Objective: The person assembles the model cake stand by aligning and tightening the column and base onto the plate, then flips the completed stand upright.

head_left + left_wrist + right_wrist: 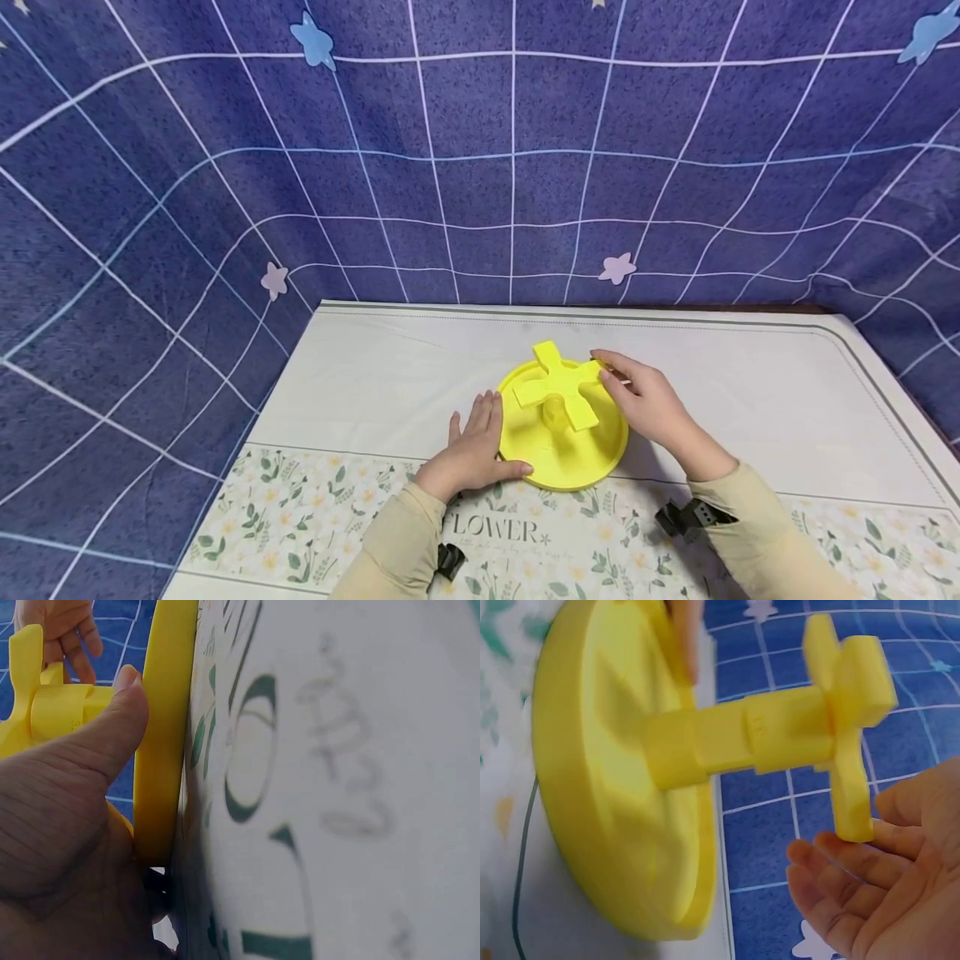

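A round yellow base (558, 475) with a raised rim lies on the table. From its middle rises a yellow post (735, 739), topped by a four-armed yellow cross (561, 385). My left hand (472, 450) holds the base at its left side, the thumb (124, 712) over the near rim and the fingers along the edge. At the cross's right arm is my right hand (648, 404), its thumb and forefinger around the tip of that arm. The right wrist view shows the other fingers (825, 892) loosely bent below the arm.
A white tablecloth (390, 358) with a flower-print band (300, 508) and the printed word FLOWER covers the table. Behind and to the left hangs a blue curtain (465, 192) with grid lines and stars. Dark straps (693, 517) sit at both wrists.
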### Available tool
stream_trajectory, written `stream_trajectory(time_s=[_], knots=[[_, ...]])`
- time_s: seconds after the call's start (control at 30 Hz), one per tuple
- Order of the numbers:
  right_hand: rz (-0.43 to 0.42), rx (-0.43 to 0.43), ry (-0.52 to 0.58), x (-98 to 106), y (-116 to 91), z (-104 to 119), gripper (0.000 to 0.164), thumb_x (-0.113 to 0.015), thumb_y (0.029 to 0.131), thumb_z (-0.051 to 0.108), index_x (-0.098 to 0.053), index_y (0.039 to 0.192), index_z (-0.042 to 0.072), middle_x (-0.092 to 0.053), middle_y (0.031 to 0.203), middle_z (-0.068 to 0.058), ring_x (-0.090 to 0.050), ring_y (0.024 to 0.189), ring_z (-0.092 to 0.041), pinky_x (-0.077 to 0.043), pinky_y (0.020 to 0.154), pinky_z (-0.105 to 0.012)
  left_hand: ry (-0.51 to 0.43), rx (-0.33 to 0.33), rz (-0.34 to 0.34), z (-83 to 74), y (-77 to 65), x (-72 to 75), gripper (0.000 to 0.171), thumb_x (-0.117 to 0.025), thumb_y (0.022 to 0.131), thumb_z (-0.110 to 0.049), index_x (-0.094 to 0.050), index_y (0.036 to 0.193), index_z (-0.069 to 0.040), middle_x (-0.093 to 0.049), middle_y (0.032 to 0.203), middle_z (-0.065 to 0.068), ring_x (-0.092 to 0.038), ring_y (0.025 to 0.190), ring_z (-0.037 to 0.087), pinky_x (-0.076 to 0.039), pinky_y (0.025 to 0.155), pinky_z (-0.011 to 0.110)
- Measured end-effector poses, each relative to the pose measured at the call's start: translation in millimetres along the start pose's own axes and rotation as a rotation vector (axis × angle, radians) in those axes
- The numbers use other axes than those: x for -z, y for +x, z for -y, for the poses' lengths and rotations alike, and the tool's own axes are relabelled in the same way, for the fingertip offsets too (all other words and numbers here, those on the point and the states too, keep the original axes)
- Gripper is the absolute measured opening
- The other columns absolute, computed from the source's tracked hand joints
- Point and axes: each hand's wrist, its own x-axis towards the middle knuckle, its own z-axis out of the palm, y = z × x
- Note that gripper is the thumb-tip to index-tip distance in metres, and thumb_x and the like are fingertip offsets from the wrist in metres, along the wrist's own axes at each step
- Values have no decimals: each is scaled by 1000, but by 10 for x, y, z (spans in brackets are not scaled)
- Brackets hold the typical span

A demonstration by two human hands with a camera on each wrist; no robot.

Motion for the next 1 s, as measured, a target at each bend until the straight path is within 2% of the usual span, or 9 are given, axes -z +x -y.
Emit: stream_trajectory(time_s=[0.17, 0.27, 0.4, 0.5, 0.73, 1.0], knots=[[12, -9, 51, 67, -111, 12, 38, -56, 97, 2, -56, 134, -3, -62, 126, -21, -67, 97, -33, -55, 79, -38, -3, 2, 1, 0, 12, -4, 115, -62, 85, -63, 2, 155, 1, 7, 161, 18, 6, 148, 32, 5, 113, 59], [14, -6, 59, 92, -172, 19, 37, -59, 96, 3, -58, 133, -3, -66, 119, -19, -68, 89, -31, -55, 73, -30, -5, 5, -3, -6, 7, -1, 115, -63, 85, -63, 2, 155, 2, 6, 161, 18, 6, 148, 32, 6, 113, 59], [11, -21, 57, 97, -249, 10, 36, -64, 94, 6, -61, 129, -1, -71, 108, -13, -67, 80, -20, -53, 66, -25, -2, 6, -2, -7, 11, -5, 115, -62, 85, -64, 1, 155, 2, 7, 161, 18, 7, 148, 32, 6, 113, 59], [6, -27, 52, 79, -297, -1, 36, -68, 92, 9, -64, 127, 1, -72, 105, -10, -65, 78, -15, -53, 65, -25, 3, 8, -1, -2, 18, -8, 115, -62, 84, -64, 1, 155, 2, 7, 161, 18, 6, 148, 32, 5, 113, 59], [-18, 15, 37, 7, -373, 31, 37, -74, 87, 11, -67, 122, 4, -71, 102, -6, -65, 78, -15, -54, 68, -29, 4, 4, 4, -18, 4, 7, 115, -62, 85, -63, 3, 154, 2, 7, 161, 19, 6, 148, 33, 4, 113, 60], [-56, 104, -87, -130, -412, 127, 45, -82, 79, 18, -69, 121, 7, -72, 108, -5, -66, 79, -12, -54, 70, -38, 0, 4, -1, -23, 3, 4, 115, -62, 85, -63, 3, 154, 2, 6, 161, 20, 5, 148, 33, 4, 113, 60]])
